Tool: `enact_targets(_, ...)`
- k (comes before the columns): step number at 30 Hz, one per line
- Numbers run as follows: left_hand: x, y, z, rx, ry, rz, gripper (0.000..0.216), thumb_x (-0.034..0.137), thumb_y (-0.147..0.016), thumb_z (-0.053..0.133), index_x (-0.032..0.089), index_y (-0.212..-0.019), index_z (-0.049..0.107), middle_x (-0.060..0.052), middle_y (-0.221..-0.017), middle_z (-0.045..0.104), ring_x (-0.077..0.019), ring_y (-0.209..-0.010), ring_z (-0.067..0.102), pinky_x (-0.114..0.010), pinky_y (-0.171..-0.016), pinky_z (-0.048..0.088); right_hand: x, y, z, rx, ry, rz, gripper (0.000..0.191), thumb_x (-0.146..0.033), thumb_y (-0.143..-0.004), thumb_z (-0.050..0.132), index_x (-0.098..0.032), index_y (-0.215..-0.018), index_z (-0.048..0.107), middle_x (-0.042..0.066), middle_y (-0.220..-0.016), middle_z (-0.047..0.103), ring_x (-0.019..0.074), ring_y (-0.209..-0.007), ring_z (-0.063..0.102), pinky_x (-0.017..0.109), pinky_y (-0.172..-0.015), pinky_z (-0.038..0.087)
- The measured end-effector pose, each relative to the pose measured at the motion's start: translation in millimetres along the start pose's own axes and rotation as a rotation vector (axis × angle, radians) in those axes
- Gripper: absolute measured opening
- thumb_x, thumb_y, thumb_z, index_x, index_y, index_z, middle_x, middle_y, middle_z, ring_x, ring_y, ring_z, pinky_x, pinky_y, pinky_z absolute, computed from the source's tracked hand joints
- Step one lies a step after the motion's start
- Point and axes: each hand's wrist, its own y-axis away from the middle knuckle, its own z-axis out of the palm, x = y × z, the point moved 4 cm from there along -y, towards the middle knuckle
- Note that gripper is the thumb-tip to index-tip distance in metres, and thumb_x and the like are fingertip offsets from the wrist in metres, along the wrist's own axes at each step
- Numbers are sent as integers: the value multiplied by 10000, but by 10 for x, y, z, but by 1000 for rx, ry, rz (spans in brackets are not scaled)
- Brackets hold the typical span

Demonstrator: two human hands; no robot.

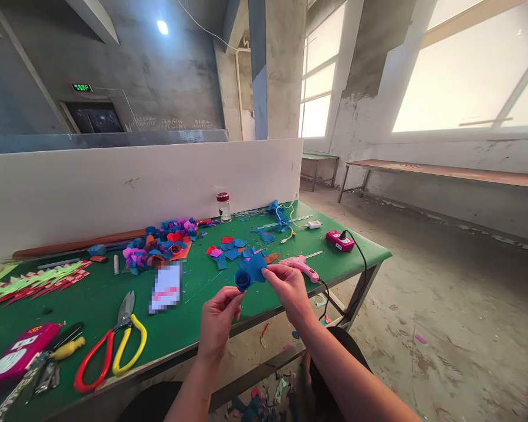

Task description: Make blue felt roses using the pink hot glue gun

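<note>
Between finger and thumb, my left hand (220,319) pinches the base of a small rolled blue paper flower (242,280). My right hand (290,287) grips the edge of a flat blue paper petal (257,268), which sits right beside the roll; whether the two touch I cannot tell. Both hands are above the table's front edge. Just beyond my right hand lies a pink glue gun (305,268) with a clear stick in its back. Loose blue, red and pink petals (231,252) are scattered behind the flower.
On the green table (202,316) lie red-and-yellow-handled scissors (114,346), a pink pouch (22,351), a heap of paper flowers (158,243), a lidded glass jar (223,206) and a pink power socket (339,241). A black cord hangs off the right edge. A white board (149,181) stands behind.
</note>
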Motion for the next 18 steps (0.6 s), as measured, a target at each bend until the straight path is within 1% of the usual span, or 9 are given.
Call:
enact_targets(4,-24,26,16,46,49,-79,135,331,-709,751,210,-691,695,34,-607,503,-87,-527,403,-217,-464,358,6,8,9,16,-11,48,265,-402,-718,638,-154,-636,686,-13,-559,476,120,-568,352,248,-521,279)
enact_targets(7,-44,31,24,73,118,-158,182,346,-649,795,194,-695,706,28,-594,541,-81,-505,417,-209,-435,362,1,13,34,10,-23,73,254,-388,-709,639,-151,-631,686,-14,-557,463,118,-574,335,248,-523,269)
enact_targets(10,-73,26,33,66,181,-214,213,338,-613,821,182,-706,711,21,-593,580,-70,-480,428,-199,-419,357,-2,27,70,-11,-32,88,246,-373,-706,633,-153,-605,673,-18,-553,467,118,-577,346,249,-531,271)
enact_targets(15,-106,30,53,46,194,-246,249,340,-593,830,163,-714,705,44,-485,529,-66,-422,435,-198,-407,359,36,39,100,-41,-32,117,235,-366,-692,639,-153,-596,669,-29,-539,496,118,-565,386,249,-555,302)
enact_targets(18,-95,38,79,47,181,-254,278,357,-574,835,148,-699,701,48,-467,520,-67,-404,435,-202,-401,360,50,37,107,-58,-49,111,232,-361,-694,636,-153,-599,673,-27,-554,527,121,-579,415,249,-580,325)
